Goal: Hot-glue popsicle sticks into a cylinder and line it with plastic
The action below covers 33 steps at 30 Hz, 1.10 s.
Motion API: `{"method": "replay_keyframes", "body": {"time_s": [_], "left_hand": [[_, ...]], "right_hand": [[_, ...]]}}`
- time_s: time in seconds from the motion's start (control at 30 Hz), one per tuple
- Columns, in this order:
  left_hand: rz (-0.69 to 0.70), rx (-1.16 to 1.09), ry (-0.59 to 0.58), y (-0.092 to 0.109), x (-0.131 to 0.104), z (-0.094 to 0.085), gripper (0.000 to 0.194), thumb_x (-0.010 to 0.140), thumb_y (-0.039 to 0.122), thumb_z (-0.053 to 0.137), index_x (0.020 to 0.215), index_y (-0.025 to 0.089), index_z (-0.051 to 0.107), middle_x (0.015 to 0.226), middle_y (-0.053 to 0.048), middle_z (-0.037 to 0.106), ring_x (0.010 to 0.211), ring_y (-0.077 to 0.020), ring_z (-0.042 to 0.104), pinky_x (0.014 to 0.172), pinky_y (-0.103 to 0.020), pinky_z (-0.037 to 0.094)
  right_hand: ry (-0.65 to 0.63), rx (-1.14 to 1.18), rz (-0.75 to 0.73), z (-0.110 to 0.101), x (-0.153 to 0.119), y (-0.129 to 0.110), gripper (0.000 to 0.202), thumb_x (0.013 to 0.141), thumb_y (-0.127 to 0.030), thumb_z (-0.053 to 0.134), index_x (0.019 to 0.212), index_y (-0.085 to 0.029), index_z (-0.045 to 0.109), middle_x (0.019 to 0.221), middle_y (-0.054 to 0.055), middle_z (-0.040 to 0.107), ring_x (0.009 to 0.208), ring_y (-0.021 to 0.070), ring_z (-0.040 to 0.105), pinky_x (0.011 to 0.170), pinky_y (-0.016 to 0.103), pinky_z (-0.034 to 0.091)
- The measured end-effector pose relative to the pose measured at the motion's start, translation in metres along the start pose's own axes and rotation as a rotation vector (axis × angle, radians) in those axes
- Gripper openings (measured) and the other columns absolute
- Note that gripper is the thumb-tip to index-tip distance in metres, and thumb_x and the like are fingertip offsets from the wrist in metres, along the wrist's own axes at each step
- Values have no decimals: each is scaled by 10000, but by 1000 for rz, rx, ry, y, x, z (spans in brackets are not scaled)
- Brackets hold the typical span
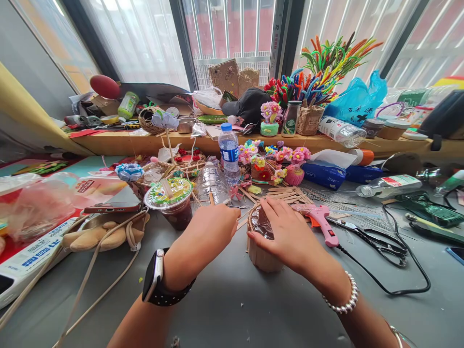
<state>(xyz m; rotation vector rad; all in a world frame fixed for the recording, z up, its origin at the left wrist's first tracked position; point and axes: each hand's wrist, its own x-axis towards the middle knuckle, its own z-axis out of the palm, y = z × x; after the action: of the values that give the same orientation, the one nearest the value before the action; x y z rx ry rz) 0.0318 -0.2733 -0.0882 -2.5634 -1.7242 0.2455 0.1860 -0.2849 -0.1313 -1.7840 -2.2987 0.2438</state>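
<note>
My left hand point(208, 232), with a watch on its wrist, is closed around a thin wooden stick point(211, 198) whose tip shows above the fist. On the right, my right hand point(284, 232) rests with spread fingers on the top and side of a round container point(266, 256) covered in brown wooden strips, with a dark, shiny top. The container stands upright on the grey table. Just beyond my right hand lies a pink glue gun point(321, 217). More flat wooden sticks point(290, 193) lie in a loose pile behind the container.
Left of my left hand are a lidded drink cup point(177, 212) and a phone point(114, 207) on a bowl. Scissors point(380, 241) and a black cable lie at right. A water bottle point(229, 154) and pipe-cleaner flowers point(259, 157) stand behind.
</note>
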Motion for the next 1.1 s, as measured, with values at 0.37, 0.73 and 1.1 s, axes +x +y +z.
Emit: {"method": "replay_keyframes", "body": {"time_s": [0.37, 0.73, 1.1], "left_hand": [[9, -13, -65, 4, -3, -6, 224, 803, 200, 404, 821, 205, 627, 721, -65, 667, 685, -199, 632, 557, -247, 411], [91, -16, -22, 9, -3, -1, 241, 792, 146, 396, 763, 223, 622, 694, -57, 666, 654, -240, 638, 527, -296, 435], [106, -3, -33, 13, -3, 0, 227, 795, 142, 402, 742, 193, 617, 675, -80, 660, 646, -256, 641, 530, -317, 452]], "right_hand": [[3, 8, 1, -2, 0, -1, 694, 739, -532, 406, 1307, -137, 344, 1371, 74, 334, 1223, 267, 290, 949, 431, 295], [-3, 9, 6, -1, 0, -1, 689, 743, -521, 403, 1306, -127, 346, 1371, 73, 333, 1231, 264, 279, 970, 420, 270], [-4, 3, 9, -1, 0, -1, 698, 748, -527, 397, 1312, -120, 337, 1379, 75, 320, 1237, 265, 272, 977, 424, 259]]}}
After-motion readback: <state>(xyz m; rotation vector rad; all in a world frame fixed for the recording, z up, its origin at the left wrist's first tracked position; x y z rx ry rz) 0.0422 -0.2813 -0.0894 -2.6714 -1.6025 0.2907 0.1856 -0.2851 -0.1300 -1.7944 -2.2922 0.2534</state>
